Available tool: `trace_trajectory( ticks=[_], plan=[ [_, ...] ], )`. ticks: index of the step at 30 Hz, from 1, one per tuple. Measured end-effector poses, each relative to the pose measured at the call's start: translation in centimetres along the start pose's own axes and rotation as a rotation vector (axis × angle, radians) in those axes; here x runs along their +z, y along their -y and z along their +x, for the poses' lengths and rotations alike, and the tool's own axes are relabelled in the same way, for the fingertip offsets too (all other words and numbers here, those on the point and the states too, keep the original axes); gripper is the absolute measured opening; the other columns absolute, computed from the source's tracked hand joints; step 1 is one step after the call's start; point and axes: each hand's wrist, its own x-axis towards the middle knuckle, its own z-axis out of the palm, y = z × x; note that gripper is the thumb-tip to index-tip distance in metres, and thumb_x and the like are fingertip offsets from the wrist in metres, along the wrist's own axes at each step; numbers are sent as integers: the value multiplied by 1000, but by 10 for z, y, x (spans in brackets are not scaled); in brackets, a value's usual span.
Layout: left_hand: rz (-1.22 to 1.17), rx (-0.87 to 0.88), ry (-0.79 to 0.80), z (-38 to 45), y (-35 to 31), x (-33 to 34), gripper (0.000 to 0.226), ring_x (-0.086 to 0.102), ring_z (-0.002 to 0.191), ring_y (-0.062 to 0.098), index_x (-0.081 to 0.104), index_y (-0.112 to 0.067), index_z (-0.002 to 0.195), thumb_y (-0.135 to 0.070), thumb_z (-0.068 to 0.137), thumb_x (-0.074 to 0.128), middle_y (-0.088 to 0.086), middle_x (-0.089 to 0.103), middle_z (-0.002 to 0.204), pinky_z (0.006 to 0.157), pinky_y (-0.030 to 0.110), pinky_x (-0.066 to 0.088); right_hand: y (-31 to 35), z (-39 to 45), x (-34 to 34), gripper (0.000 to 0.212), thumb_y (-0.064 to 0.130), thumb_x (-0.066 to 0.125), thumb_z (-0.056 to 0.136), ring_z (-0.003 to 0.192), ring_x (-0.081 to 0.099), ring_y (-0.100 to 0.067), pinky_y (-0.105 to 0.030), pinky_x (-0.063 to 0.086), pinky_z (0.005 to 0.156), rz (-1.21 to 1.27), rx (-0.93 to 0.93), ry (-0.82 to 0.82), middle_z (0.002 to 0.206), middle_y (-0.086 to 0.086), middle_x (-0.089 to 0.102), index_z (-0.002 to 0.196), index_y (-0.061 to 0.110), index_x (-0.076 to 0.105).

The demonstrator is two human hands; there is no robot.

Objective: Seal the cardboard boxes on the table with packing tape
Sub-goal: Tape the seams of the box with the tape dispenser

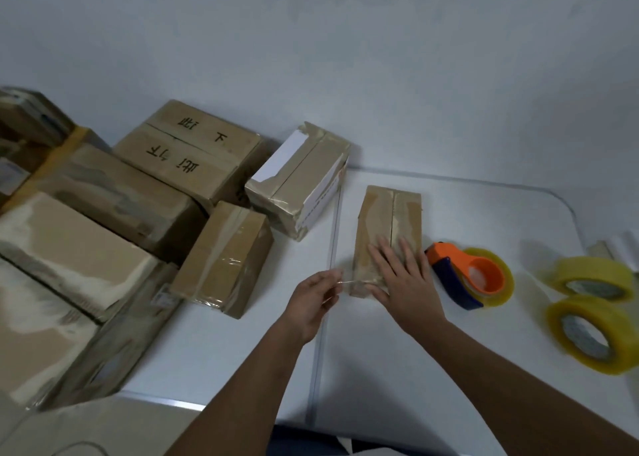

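A small flat cardboard box (383, 213) lies in the middle of the white table (449, 352), its top seam running away from me. My right hand (401, 276) rests flat on its near end, fingers spread. My left hand (314, 300) pinches the loose end of a clear tape strip (345, 281) that stretches from the box's near left corner. An orange and blue tape dispenser (466, 276) with a yellowish roll lies just right of the box.
Two loose rolls of yellowish tape (593, 276) (591, 334) lie at the right. Several taped cardboard boxes crowd the left side, the nearest (224, 258) and one with white labels (301, 179). A metal seam (328, 282) divides the table.
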Motion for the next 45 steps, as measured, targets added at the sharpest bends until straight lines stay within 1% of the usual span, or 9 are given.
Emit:
trace_trajectory(
  ticks=[7,16,19,22,28,33,37,42,45],
  plan=[
    [155,160,-48,-1,1,0,14,64,90,13,72,-10,104,-17,93,67,-3,72,89,92,32,49,-1,0,1,71,65,15,95,151,6,-28,-54,15,119,-13,1,10,164,5,9,156,29,15],
    [234,279,-75,12,7,16,14,60,93,13,68,-8,103,-18,98,61,5,68,100,83,19,51,-2,1,2,73,66,18,94,151,4,-27,-54,15,119,-11,-1,25,164,6,8,156,29,13],
    [257,303,-55,18,8,23,13,59,92,15,67,-5,101,-16,98,60,14,67,102,85,24,50,-3,1,3,72,65,19,94,151,4,-27,-54,15,119,-3,-7,20,164,6,9,156,29,15],
    [248,307,-66,22,13,33,13,61,92,17,66,-6,99,-16,99,58,14,67,102,86,30,51,-2,1,3,72,65,18,95,151,7,-28,-55,16,118,14,-6,16,164,4,13,156,28,19],
    [248,329,-66,20,19,48,9,56,95,13,53,-20,112,-19,104,48,-2,57,105,73,17,50,-1,2,2,71,63,16,95,150,11,-31,-56,18,117,6,-3,13,163,1,17,156,26,20],
    [306,243,-29,26,22,50,19,57,114,15,53,-36,120,-40,105,43,-1,51,129,85,24,52,0,2,2,70,62,17,95,151,9,-31,-56,14,118,8,8,20,164,1,14,156,27,17],
    [326,139,-63,38,11,49,22,63,94,11,56,-16,121,-28,104,50,4,62,118,65,15,50,1,2,0,70,62,19,95,151,9,-30,-55,12,118,14,1,27,163,2,15,155,27,19],
    [424,205,-256,26,2,26,16,65,103,17,65,-17,112,-14,102,52,6,68,115,90,25,50,-1,2,1,70,63,18,95,151,6,-29,-54,10,119,20,-3,25,164,3,11,156,28,14],
    [346,257,-133,-5,4,27,27,68,106,13,69,-16,117,-9,103,48,1,71,116,96,25,52,0,1,0,70,63,20,95,151,9,-31,-54,10,118,27,-8,15,164,3,14,156,28,16]
  ],
)
